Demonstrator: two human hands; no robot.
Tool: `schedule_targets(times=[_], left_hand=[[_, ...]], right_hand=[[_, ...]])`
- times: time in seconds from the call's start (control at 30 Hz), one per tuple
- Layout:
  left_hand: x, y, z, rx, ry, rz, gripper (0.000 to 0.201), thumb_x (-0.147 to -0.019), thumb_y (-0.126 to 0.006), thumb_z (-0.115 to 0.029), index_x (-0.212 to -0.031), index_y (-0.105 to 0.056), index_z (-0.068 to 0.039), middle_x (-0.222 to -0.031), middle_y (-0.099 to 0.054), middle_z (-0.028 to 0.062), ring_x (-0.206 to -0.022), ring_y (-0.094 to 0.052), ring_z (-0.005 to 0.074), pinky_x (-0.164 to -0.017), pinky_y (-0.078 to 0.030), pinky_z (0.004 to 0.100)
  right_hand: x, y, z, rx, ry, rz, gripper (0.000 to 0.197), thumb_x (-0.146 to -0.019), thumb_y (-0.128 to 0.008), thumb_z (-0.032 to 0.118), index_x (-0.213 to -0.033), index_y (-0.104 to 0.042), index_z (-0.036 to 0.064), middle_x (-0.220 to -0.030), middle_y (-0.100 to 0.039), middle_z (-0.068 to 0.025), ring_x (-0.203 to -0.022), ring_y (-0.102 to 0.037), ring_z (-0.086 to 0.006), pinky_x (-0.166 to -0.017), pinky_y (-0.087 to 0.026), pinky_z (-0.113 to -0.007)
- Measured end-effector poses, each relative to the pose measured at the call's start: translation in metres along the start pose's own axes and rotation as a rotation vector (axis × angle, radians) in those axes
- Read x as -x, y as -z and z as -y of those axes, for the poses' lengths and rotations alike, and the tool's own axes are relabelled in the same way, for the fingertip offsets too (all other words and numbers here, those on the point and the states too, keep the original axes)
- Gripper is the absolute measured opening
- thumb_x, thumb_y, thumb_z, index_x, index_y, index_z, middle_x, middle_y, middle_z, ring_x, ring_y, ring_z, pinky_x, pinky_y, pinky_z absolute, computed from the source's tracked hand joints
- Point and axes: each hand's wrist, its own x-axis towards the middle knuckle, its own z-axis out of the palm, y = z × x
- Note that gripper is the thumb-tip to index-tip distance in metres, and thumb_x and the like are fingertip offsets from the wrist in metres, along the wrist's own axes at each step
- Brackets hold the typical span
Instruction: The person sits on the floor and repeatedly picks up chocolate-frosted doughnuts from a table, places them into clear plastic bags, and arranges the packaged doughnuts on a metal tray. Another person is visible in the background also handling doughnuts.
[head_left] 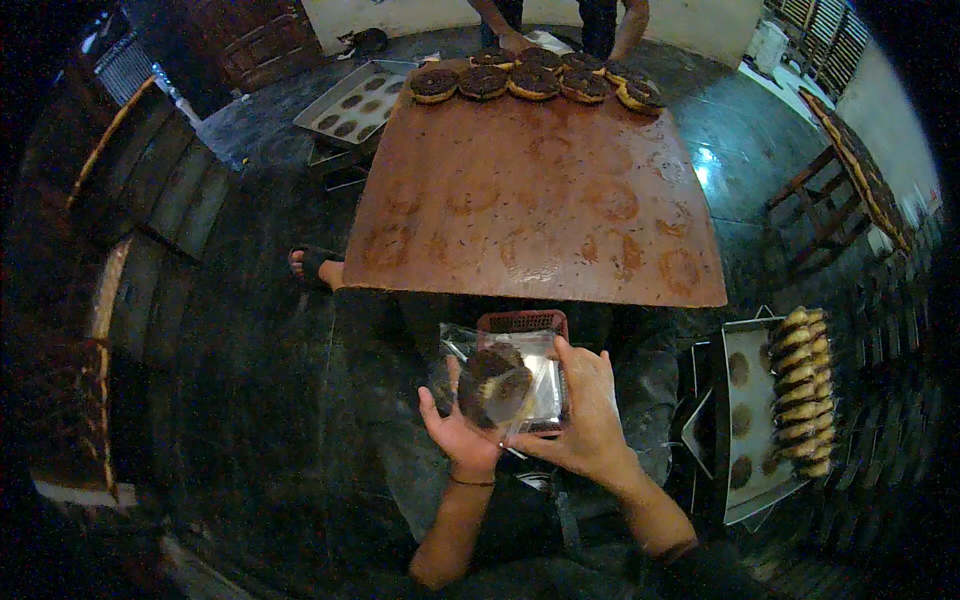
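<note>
A chocolate-topped doughnut lies inside a clear plastic bag over my lap. My left hand holds the bagged doughnut from the left and below, thumb out to the side; its other fingers are partly hidden. At the right edge, my right hand grips the bag with thumb and fingers. Under the bag sits a red plastic basket with what looks like a stack of clear bags.
Across the brown table, several chocolate-topped doughnuts line the far edge, near another person's hands. A metal tray stands at far left. To my right, another tray carries a row of stacked doughnuts.
</note>
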Motion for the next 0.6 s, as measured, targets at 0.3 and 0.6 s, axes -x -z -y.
schedule_targets(times=[0.3, 0.6], left_hand=[[0.011, 0.002, 0.003, 0.339, 0.268, 0.003, 0.066, -0.082, -0.046, -0.056, -0.129, -0.039, -0.010, -0.135, -0.038, 0.0120, -0.123, -0.036, 0.0308, -0.100, -0.028, 0.0535], [0.003, -0.043, -0.008, 0.089, 0.211, -0.048, 0.078, -0.079, -0.039, -0.067, -0.130, -0.036, -0.007, -0.132, -0.040, 0.0133, -0.119, -0.040, 0.0349, -0.101, -0.025, 0.0592]], right_hand=[[-0.009, -0.025, -0.020, -0.787, -0.251, -0.028, 0.025, -0.081, -0.060, 0.012, -0.103, -0.061, 0.0012, -0.098, -0.058, -0.0099, -0.096, -0.055, -0.0201, -0.078, -0.044, -0.029], [0.005, 0.000, 0.031, -0.090, 0.435, -0.028, 0.020, -0.066, -0.068, 0.010, -0.086, -0.063, 0.0110, -0.076, -0.055, -0.0041, -0.066, -0.058, -0.0215, -0.058, -0.048, -0.032]])
